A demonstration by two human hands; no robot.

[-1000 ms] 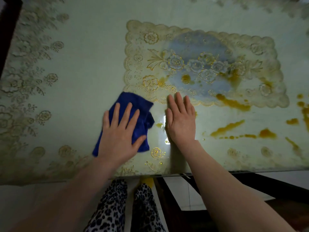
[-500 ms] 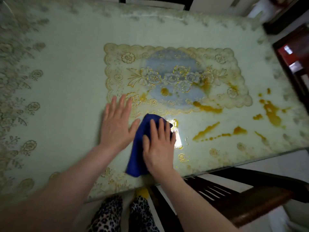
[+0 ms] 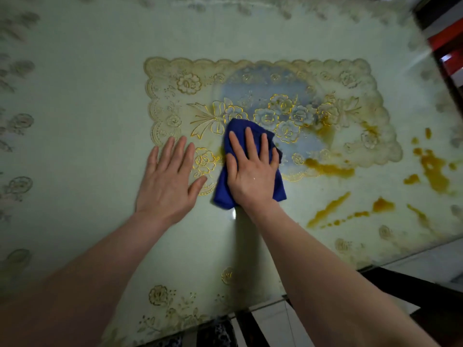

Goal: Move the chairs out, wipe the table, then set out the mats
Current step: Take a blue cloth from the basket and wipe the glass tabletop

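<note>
On table (image 3: 75,96) | right hand (image 3: 253,176) flat, pressing blue cloth (image 3: 250,186); left hand (image 3: 167,181) spread beside it

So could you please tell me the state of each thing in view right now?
Cloth: bunched, pressed flat under the right hand.
Right hand: open, fingers spread on the cloth.
Left hand: open, flat on the table.
Table: partly dirty, yellow stains on its right side.
Mat: flat, stained.

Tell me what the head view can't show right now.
- Table under the cloth: hidden by it and the right hand.
- Table under the left hand: covered by the palm.
- Table's far edge: blurred, cut off at the top.
- Stains at right: run toward the frame edge.
</note>
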